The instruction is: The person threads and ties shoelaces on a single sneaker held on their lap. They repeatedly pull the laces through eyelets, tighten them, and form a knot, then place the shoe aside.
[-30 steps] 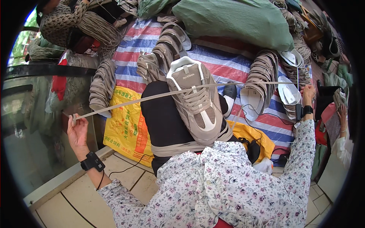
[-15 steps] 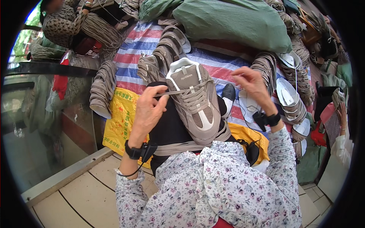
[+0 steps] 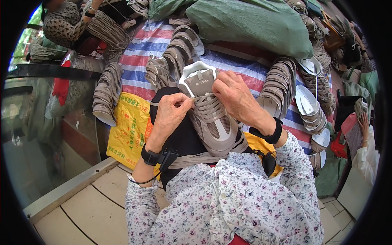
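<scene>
One taupe shoe upper [image 3: 218,132] lies on the person's lap, toe toward the body, its grey-beige laces [image 3: 209,110] crossing the tongue. Two hands work on it. At its nine o'clock, the left hand [image 3: 172,111] has thumb and forefinger pinched on the lace by the top eyelets. At two o'clock, the right hand [image 3: 240,97] has its fingers curled in at the collar edge; its fingertips are partly hidden, so I cannot tell whether it grips anything. Each wrist wears one black band.

At least four stacks of uppers stand around, one each toward nine [image 3: 107,94], eleven [image 3: 177,51], two [image 3: 279,83] and three o'clock [image 3: 312,108]; they overlap too tightly to count singly. A bundle of laces [image 3: 185,161] crosses the lap, partly covered. Of two yellow bags, one [image 3: 130,130] shows below nine o'clock, the other [image 3: 249,143] at four, mostly hidden.

A red, white and blue striped sheet [image 3: 134,75] carries the stacks, with a large green sack [image 3: 253,28] at one o'clock. A glass panel [image 3: 45,134] stands at nine, tiled floor [image 3: 94,212] below. One co-worker [image 3: 63,22] at ten is cut off by the rim.
</scene>
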{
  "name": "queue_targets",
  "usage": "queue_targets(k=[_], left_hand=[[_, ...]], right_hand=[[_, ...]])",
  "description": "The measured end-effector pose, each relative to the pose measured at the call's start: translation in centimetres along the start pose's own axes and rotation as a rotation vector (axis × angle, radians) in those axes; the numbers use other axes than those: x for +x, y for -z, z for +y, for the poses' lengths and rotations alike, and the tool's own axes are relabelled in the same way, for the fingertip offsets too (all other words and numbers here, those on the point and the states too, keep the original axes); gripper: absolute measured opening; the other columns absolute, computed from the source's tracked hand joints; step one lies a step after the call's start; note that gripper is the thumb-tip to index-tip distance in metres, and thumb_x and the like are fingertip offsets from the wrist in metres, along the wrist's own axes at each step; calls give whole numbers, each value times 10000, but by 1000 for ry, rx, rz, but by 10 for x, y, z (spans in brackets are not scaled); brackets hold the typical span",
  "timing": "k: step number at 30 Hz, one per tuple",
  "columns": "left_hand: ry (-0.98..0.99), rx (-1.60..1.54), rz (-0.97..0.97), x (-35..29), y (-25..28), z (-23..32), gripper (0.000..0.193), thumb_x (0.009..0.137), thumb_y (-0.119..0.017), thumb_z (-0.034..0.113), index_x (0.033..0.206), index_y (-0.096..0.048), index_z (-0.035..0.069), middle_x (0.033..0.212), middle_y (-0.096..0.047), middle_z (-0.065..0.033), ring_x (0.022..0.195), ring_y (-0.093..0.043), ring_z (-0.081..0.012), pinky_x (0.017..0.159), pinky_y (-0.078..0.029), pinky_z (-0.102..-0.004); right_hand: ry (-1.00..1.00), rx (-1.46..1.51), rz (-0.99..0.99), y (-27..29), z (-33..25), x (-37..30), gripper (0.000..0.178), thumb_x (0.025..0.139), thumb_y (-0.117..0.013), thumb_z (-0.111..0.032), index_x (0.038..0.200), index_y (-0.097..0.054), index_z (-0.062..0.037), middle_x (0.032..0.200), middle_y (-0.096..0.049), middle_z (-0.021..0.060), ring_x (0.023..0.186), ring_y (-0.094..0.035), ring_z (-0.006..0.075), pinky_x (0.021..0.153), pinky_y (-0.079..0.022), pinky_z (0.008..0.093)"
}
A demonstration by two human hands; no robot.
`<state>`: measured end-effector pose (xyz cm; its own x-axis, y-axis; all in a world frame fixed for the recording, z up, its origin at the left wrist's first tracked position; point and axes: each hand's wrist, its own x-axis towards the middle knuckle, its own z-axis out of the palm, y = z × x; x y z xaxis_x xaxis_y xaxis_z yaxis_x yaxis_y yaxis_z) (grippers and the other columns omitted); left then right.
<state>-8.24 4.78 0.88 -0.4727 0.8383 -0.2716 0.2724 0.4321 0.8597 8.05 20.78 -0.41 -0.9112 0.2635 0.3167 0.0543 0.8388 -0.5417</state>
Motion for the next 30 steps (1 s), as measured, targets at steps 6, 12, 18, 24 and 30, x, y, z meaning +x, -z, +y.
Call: queue_targets(k=[6,12,18,24,30], left_hand=[[-357,381,345,-6,-16,0,156,833,-683,61,726,-597,-13,640,-560,-109,531,-533,-218,517,-404,-353],[-369,492,490,-8,-14,-6,196,821,-685,36,698,-541,-14,623,-513,-103,511,-506,-246,502,-384,-367],[-251,288,372,-10,-10,-8,189,845,-673,60,708,-586,-37,611,-552,-87,502,-520,-154,500,-399,-302],[-239,255,323,-19,-10,-9,181,866,-665,81,732,-624,-33,614,-576,-66,510,-515,-113,503,-404,-275],[-165,172,259,-24,-8,-10,182,900,-652,111,771,-669,-16,622,-603,-27,531,-507,-61,505,-401,-250]], right_hand=[[23,-88,-53,5,-11,7,309,694,-641,62,941,-474,-18,914,-530,134,867,-578,319,744,-431,410],[-42,0,-55,9,-19,-5,235,756,-607,50,938,-468,-5,897,-527,166,858,-590,352,698,-465,417],[-363,374,5,9,-10,-8,152,911,-606,-91,858,-558,44,690,-582,191,633,-597,322,565,-444,389],[-607,470,-150,8,11,2,379,918,-665,-264,705,-704,47,544,-601,101,477,-508,136,486,-414,330],[-637,676,-347,20,22,1,325,910,-706,-301,804,-744,4,618,-602,-21,562,-471,45,489,-344,249]])
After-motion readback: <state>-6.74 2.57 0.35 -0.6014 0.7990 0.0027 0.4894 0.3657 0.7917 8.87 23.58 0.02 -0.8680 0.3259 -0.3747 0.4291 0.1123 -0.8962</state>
